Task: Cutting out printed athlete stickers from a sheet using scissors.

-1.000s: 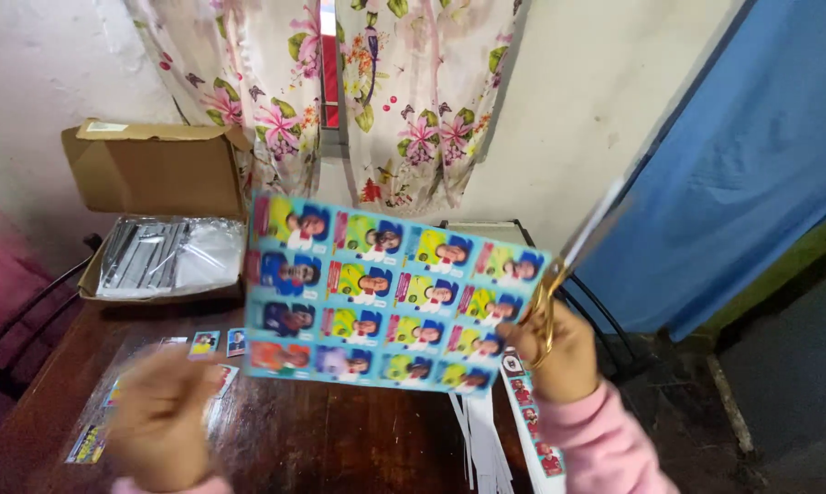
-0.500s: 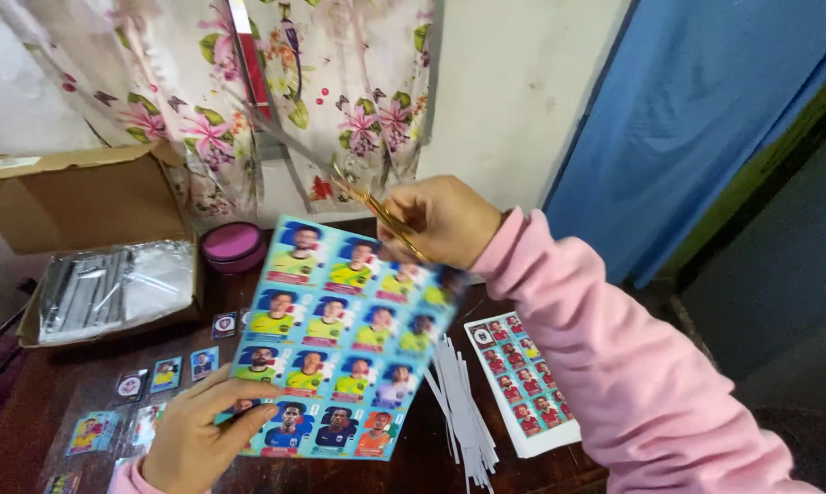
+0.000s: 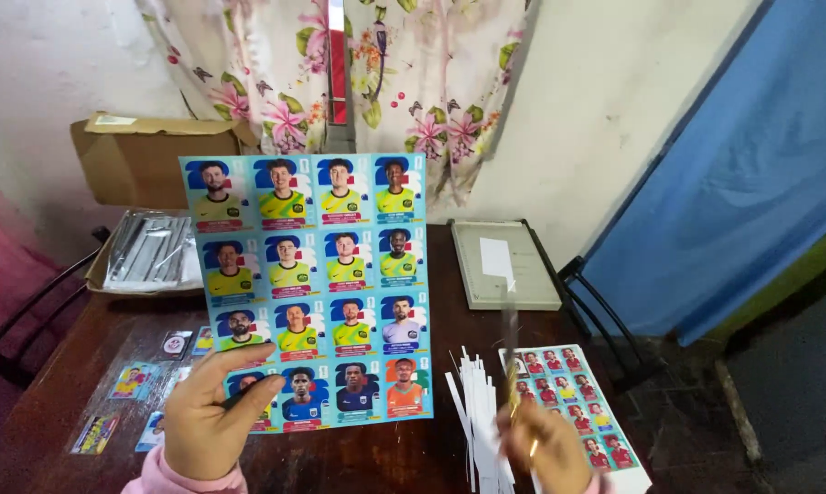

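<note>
My left hand [image 3: 213, 419] pinches the bottom left corner of a light blue sticker sheet [image 3: 314, 274] and holds it upright above the dark wooden table [image 3: 404, 462]. The sheet carries rows of small portrait stickers. At the lower right, my right hand [image 3: 545, 453] grips gold-handled scissors [image 3: 512, 352], whose blurred blades point upward. That hand hovers beside a pile of thin white paper strips [image 3: 477, 416] and a second, smaller sticker sheet [image 3: 570, 402] lying flat on the table.
An open cardboard box [image 3: 143, 160] with clear plastic sleeves [image 3: 152, 252] stands at the back left. A grey cutting board [image 3: 509, 265] lies at the back. Loose cut stickers [image 3: 131, 382] lie at the left. Floral curtain [image 3: 385, 73] behind, blue sheet [image 3: 733, 183] at right.
The sticker sheet went from tilted to upright, facing me. My right hand dropped with the scissors from the sheet's top edge to the lower right by the strips.
</note>
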